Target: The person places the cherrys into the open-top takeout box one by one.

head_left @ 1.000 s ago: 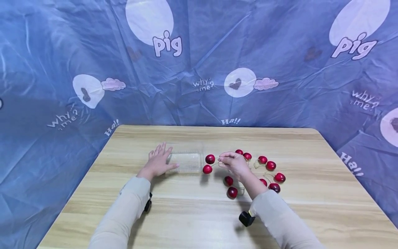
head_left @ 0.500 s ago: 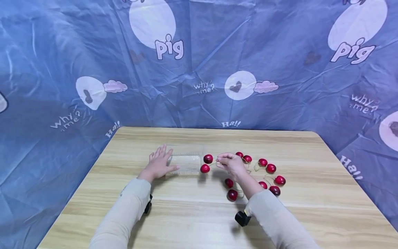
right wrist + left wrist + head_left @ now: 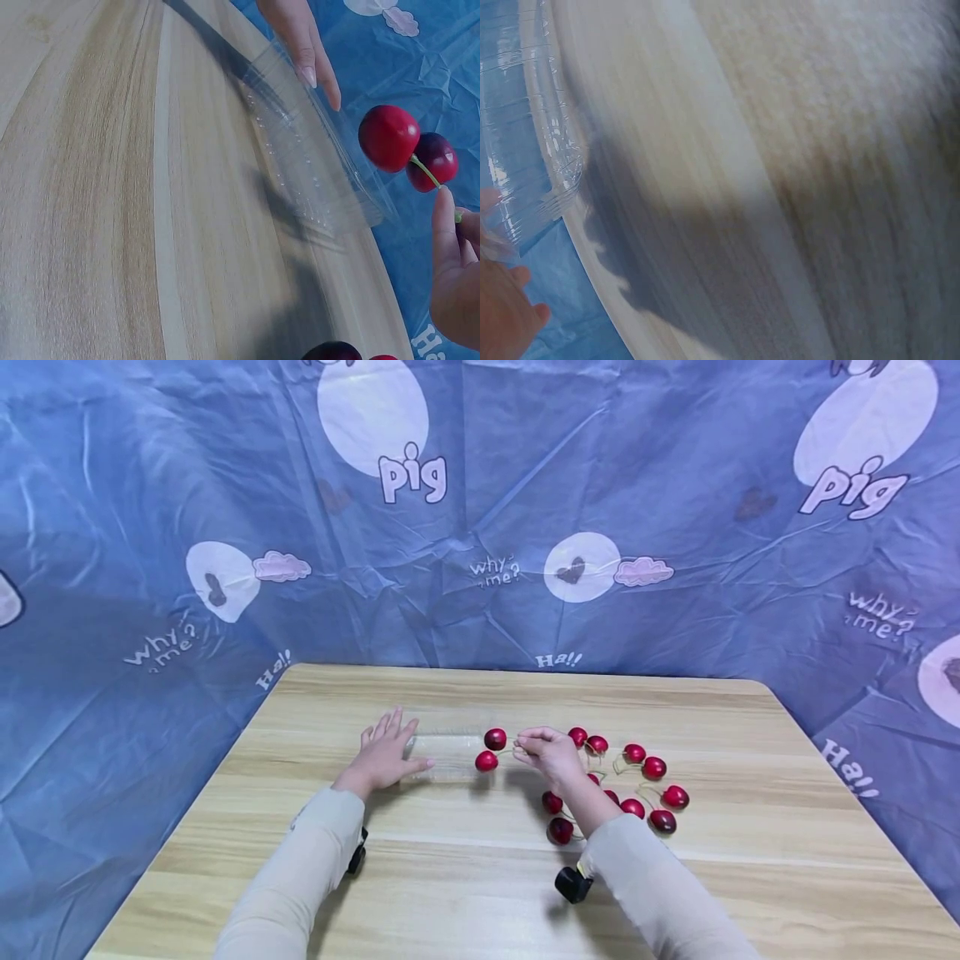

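Note:
A clear plastic box (image 3: 446,756) stands on the wooden table, its walls see-through. My left hand (image 3: 382,753) rests on the box's left side with fingers spread, and a part of it (image 3: 506,311) shows at the edge of the left wrist view. My right hand (image 3: 551,756) pinches the stems of a pair of cherries (image 3: 486,762) between thumb and fingertips. In the right wrist view the cherry pair (image 3: 388,138) hangs above the table, near the box's right end. Several more cherries (image 3: 654,767) lie to the right of my right hand, some partly hidden by the forearm.
The wooden table (image 3: 450,877) has its far edge against a blue printed cloth (image 3: 480,527). A black wrist camera (image 3: 573,885) hangs below the right sleeve.
My right hand has moved left with the cherry pair, bringing it up to the box's right end. My left hand has stayed on the box. More of the lying cherries show now.

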`<state>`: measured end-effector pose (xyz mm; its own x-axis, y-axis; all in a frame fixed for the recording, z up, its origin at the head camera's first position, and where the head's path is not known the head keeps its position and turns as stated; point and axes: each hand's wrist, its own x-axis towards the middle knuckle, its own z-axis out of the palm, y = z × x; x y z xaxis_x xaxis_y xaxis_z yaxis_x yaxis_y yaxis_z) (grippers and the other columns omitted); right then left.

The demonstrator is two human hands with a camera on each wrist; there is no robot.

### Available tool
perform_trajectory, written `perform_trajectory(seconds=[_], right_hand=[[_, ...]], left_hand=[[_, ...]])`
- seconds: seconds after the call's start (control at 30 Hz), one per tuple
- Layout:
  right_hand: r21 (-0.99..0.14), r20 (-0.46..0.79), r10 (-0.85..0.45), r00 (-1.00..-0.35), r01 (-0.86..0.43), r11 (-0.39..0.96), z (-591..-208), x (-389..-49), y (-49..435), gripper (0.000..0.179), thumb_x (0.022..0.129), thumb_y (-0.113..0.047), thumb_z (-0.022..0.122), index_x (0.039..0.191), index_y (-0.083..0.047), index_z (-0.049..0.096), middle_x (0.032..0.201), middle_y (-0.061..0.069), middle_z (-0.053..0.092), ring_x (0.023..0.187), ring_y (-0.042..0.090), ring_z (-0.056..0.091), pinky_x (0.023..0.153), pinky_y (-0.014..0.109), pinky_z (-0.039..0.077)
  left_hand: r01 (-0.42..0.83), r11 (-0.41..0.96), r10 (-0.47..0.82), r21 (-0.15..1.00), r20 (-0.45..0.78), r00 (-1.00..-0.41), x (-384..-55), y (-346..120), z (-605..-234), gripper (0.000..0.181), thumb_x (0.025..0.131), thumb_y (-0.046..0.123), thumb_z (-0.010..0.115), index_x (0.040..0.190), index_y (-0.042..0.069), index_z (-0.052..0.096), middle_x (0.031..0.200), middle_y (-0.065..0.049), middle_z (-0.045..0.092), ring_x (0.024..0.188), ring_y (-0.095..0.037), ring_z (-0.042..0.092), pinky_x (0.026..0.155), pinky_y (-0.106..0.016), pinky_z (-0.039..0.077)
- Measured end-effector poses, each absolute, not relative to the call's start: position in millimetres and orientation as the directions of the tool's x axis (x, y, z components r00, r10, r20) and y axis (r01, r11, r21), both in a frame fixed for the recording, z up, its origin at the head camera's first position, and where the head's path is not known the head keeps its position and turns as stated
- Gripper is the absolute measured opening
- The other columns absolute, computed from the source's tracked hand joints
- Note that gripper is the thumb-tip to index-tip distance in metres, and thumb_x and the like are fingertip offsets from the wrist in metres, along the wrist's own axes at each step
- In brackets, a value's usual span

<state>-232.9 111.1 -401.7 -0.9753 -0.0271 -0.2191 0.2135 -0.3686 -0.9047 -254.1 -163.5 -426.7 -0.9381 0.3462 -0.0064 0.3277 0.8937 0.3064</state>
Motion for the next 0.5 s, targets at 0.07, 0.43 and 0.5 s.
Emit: perform_trajectory(seconds=[0.07, 0.43, 0.5], right_hand=[[-0.904, -0.219, -0.014, -0.976, 0.208, -0.373, -402, -234, 109, 0.009, 0.080, 0.014, 0.048, 0.085, 0.010, 0.054, 0.072, 0.009, 0.059, 0.066, 0.016, 0.059, 0.067, 0.028, 0.050], [-0.911, -0.219, 0.048, -0.975, 0.187, -0.369, -402, -239, 96, 0.011, 0.078, 0.016, 0.048, 0.087, 0.013, 0.053, 0.070, 0.009, 0.057, 0.066, 0.015, 0.058, 0.066, 0.027, 0.050], [-0.908, -0.221, 0.057, -0.974, 0.185, -0.375, -402, -240, 94, 0.010, 0.078, 0.016, 0.048, 0.086, 0.014, 0.053, 0.069, 0.010, 0.057, 0.066, 0.016, 0.059, 0.065, 0.028, 0.050]], left_hand=[[0.326, 0.894, 0.344, 0.306, -0.008, -0.939, -254, -164, -427, 0.081, 0.077, 0.058, 0.047, 0.137, 0.009, 0.024, 0.141, -0.020, 0.004, 0.127, -0.036, 0.002, 0.096, -0.056, 0.004], [0.323, 0.895, 0.344, 0.307, -0.013, -0.939, -254, -164, -426, 0.081, 0.077, 0.059, 0.046, 0.137, 0.009, 0.024, 0.142, -0.019, 0.004, 0.127, -0.036, 0.002, 0.096, -0.056, 0.004], [0.325, 0.894, 0.345, 0.308, -0.012, -0.939, -254, -164, -426, 0.081, 0.078, 0.059, 0.046, 0.137, 0.009, 0.024, 0.142, -0.020, 0.004, 0.127, -0.036, 0.002, 0.096, -0.056, 0.004]])
